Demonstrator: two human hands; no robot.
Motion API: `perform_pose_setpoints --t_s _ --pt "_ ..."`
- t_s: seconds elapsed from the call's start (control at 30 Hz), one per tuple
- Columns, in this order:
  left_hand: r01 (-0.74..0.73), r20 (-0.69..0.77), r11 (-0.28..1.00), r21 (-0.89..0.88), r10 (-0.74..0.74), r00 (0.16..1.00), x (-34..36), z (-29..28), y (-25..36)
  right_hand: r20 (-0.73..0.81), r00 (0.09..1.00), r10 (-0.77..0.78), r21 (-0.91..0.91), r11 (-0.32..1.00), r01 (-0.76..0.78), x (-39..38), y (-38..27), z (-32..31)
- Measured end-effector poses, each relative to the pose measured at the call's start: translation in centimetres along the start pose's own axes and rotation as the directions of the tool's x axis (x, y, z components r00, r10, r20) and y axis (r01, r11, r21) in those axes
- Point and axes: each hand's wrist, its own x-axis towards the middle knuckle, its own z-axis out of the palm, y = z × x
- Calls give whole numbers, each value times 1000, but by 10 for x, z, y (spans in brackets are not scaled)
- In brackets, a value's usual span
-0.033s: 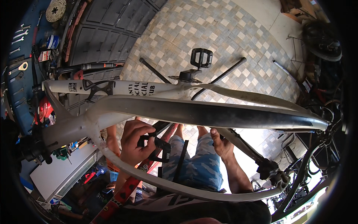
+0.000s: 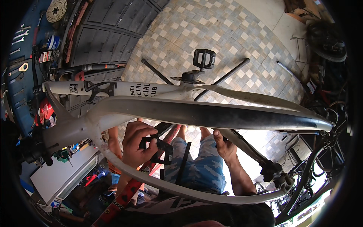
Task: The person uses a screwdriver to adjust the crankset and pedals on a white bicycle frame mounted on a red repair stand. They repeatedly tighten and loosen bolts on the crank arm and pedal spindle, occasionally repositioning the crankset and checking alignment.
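Note:
A pale bicycle frame [image 2: 196, 113] with a dark stripe spans the view above my hands, its lettered tube [image 2: 64, 87] carrying a black bottle cage [image 2: 99, 89]. A pedal and crank [image 2: 204, 58] stick up behind it. My left hand [image 2: 138, 143], under the frame, pinches a black angular part [image 2: 166, 153] beside a red frame [image 2: 126, 191]. My right hand [image 2: 225, 149] is closed round a dark-topped lower tube [image 2: 244, 147], thumb uppermost, fingers partly hidden. My camouflage shorts [image 2: 202, 166] show below.
A tool board [image 2: 19, 94] lines the left, near a white bench [image 2: 56, 174] and someone in orange [image 2: 113, 145], partly hidden. Grey panels [image 2: 104, 22] stand behind. Stand legs [image 2: 232, 70] rest on tiles [image 2: 215, 26]. Bicycle parts [image 2: 321, 41] crowd the right.

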Motion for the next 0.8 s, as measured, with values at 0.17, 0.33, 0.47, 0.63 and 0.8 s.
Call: perform_pose_setpoints --t_s 0.17,0.33,0.47,0.63,0.8 --pt "-9 -20 1000 13 9 1000 0 1 1 -10 999 -34 45 998 34 2 1 3" --pt "-36 -52 999 35 37 998 4 2 -3 27 998 -49 20 999 48 9 1 0" --pt "13 -91 1000 6 -12 996 4 7 -6 -37 982 -183 -59 982 181 14 0 5" --pt "49 -160 998 -45 -55 986 1 13 -15 -88 978 -187 -53 982 183 18 -6 11" --pt "42 -61 993 -111 -49 997 -1 15 -10 -145 958 -248 -63 968 241 19 10 13"
